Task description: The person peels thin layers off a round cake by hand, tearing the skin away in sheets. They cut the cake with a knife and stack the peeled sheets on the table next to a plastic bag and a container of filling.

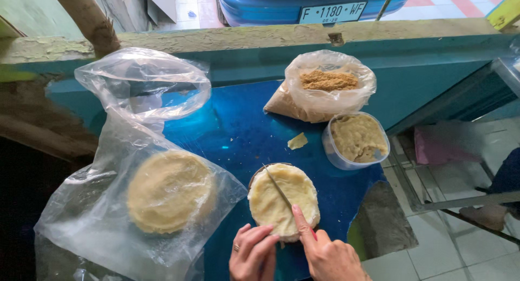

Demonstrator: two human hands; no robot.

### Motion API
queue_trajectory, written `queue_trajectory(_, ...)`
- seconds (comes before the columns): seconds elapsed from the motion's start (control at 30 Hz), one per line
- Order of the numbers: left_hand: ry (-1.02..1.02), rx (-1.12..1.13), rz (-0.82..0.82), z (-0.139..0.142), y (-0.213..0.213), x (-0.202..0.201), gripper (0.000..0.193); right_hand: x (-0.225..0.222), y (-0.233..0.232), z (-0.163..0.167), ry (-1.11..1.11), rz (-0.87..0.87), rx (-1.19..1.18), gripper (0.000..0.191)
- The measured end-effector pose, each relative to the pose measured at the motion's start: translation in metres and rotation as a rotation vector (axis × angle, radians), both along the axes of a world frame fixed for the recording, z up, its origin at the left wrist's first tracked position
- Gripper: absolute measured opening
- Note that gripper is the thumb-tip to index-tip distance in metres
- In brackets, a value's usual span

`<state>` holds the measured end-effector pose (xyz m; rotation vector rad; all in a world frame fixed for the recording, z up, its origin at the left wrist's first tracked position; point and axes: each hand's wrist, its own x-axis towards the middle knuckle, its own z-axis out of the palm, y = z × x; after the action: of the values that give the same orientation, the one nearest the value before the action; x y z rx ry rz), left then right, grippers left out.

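Note:
A round disc of pale yellow dough [276, 202] lies on the blue table top [233, 134] near its front edge. My right hand [327, 254] grips a thin knife [277, 186] with the forefinger stretched along it, and the blade lies flat across the dough. My left hand [252, 254], with a ring on one finger, touches the dough's near edge with its fingertips.
A big clear plastic bag [135, 167] at the left holds a stack of round flat dough sheets [169, 190]. Behind the disc stand a plastic tub of paste [357, 140] and a bag of brown crumbs [325, 86]. A dough scrap [297, 141] lies between. The table top's right corner is broken.

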<state>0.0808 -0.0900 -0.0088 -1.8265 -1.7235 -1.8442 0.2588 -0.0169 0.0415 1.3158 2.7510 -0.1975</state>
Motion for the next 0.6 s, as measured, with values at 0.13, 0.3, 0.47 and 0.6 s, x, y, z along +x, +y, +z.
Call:
queue_trajectory(0.13, -0.262, -0.111, 0.014, 0.039, -0.007, -0.014, 0.026, -0.009, -0.002, 0.012, 0.057, 0.014, -0.019, 0.088)
queue_trajectory(0.3, -0.029, -0.269, -0.052, 0.101, 0.0, -0.034, 0.03, -0.014, -0.003, 0.024, 0.108, 0.015, -0.075, 0.084)
queue_trajectory(0.47, 0.569, -0.524, -0.161, 0.114, 0.057, -0.032, 0.052, -0.015, -0.001, 0.033, 0.129, 0.035, -0.041, 0.077)
queue_trajectory(0.6, 0.585, -0.959, -0.29, 0.105, 0.103, -0.053, 0.062, -0.02, 0.005, 0.041, 0.057, 0.032, -0.084, 0.082)
